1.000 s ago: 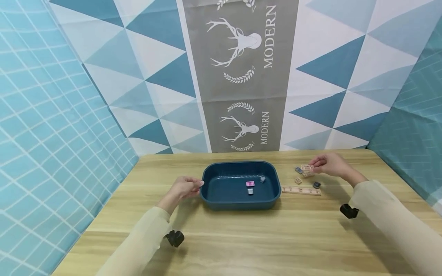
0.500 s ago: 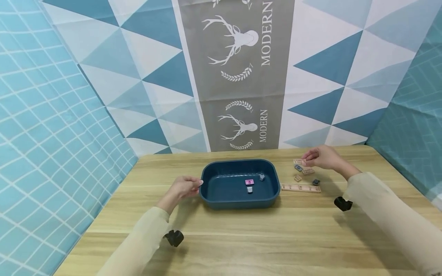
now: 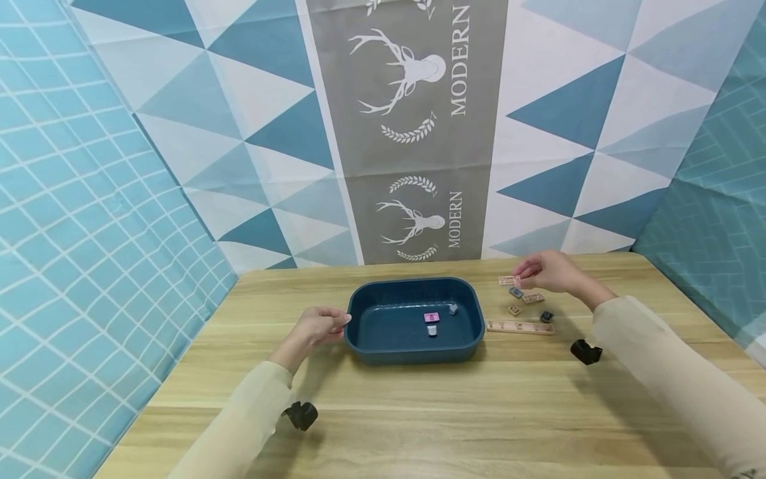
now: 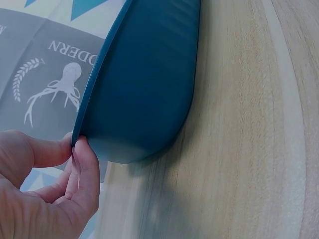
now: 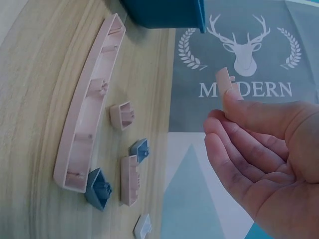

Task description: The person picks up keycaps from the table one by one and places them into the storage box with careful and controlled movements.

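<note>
The left hand (image 3: pixel 319 325) pinches the blue tray (image 3: pixel 385 330) by its left rim. Well apart, the right hand (image 3: pixel 549 271) pinches a beige keycap (image 3: pixel 507 280) right of the tray; a long keycap (image 3: pixel 530 327) lies just beside the tray, a pink keycap (image 3: pixel 431 317) inside it.

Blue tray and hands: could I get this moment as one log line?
left hand: pinches blue tray rim; right hand: holds pale pink keycap off table; inside tray: three small pieces; beside tray: long keycap
</note>
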Action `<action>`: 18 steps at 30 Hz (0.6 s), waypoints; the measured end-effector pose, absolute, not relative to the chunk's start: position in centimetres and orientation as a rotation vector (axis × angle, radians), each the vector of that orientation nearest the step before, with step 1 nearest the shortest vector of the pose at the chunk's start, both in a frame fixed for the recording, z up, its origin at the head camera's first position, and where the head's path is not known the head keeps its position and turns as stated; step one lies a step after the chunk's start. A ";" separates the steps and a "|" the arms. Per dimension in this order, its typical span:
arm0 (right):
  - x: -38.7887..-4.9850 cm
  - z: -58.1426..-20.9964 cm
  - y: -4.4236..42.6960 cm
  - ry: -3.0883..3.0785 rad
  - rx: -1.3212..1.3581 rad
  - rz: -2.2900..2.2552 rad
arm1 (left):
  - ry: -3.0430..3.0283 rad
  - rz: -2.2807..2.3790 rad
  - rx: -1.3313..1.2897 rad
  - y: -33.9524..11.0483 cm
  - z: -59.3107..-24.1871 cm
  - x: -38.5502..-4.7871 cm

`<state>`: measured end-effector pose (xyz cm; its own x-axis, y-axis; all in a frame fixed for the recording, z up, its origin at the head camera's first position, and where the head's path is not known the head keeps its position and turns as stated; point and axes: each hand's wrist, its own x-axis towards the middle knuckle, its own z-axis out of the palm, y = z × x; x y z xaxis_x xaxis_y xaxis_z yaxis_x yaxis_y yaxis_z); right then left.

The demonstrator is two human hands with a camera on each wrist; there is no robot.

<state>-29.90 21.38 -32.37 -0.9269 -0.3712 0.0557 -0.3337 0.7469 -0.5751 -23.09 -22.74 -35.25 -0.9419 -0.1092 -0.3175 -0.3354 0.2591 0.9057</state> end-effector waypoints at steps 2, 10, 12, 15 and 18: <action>-29.8 -32.3 21.1 2.863 -0.596 -0.939 | 2.334 1.752 -0.423 -22.8 -35.3 -23.0; -29.9 -31.7 20.0 2.844 -0.630 -0.934 | 2.333 1.747 -0.435 -22.8 -35.3 -23.1; -29.9 -31.5 19.8 2.843 -0.626 -0.930 | 2.339 1.746 -0.438 -22.8 -35.2 -23.1; -29.9 -31.1 19.4 2.834 -0.623 -0.931 | 2.336 1.745 -0.440 -22.7 -35.2 -23.2; -29.8 -30.8 19.1 2.824 -0.631 -0.930 | 2.330 1.744 -0.440 -22.8 -35.2 -23.2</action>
